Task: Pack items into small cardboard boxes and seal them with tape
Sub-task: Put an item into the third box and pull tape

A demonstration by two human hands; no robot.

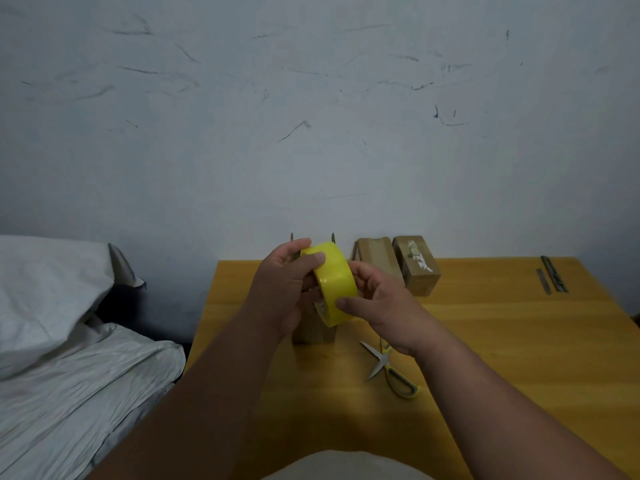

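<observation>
Tape roll, yellow, is held up above the wooden surface by both hands: the left hand is curled round its upper far side with the thumb laid on the outer band, and the right hand is closed on its lower near side, thumb pressed on the band as if the loose end were being sought. A small cardboard box stands directly beneath, largely hidden by the hands, so whether its flaps are shut cannot be told. Two further boxes are set against the wall, and scissors lie open just beside the right wrist. From here, the end may be missed or torn into a sliver if it is picked at carelessly. Tape pulled free could fold onto itself. The box below could be knocked over by a lowered hand, and the wrist could be caught on the open blades.
</observation>
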